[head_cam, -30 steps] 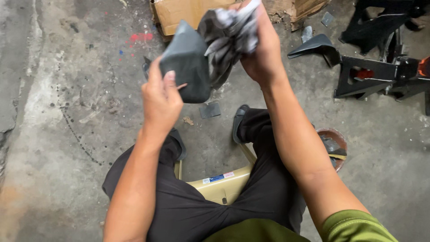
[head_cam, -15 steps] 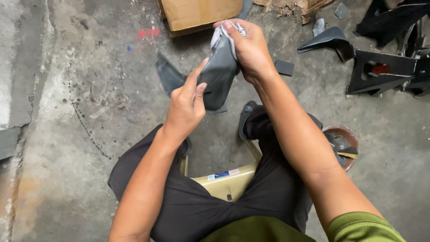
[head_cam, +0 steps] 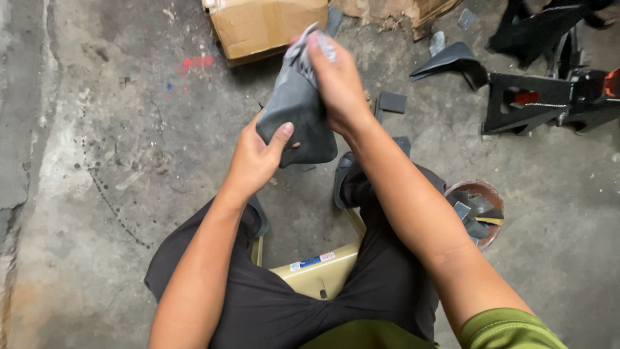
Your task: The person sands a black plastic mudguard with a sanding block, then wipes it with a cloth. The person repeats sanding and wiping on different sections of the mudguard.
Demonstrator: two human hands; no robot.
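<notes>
since half a second ago the right hand [head_cam: 336,81] has slid up toward the top of the dark grey plastic part [head_cam: 298,119], and the rag [head_cam: 305,52] now bunches above that top edge rather than over its face; the left hand [head_cam: 255,158] has kept its place at the lower end.

the part is a matte, dark grey moulded piece, narrow at the top and widening to a rounded lower edge, its surface dull and dusty. it is held upright in the air above the concrete floor [head_cam: 116,181], between the person's knees and in front of the cardboard box [head_cam: 268,26].

left fingers curl behind the lower left corner with the thumb pressed flat on the front face, a closed pinch on the part. right fingers are folded shut over the grey-and-white rag, pressing it against the part's upper edge. both forearms reach forward, the right one crossing above the right knee, wrist bent down.
</notes>
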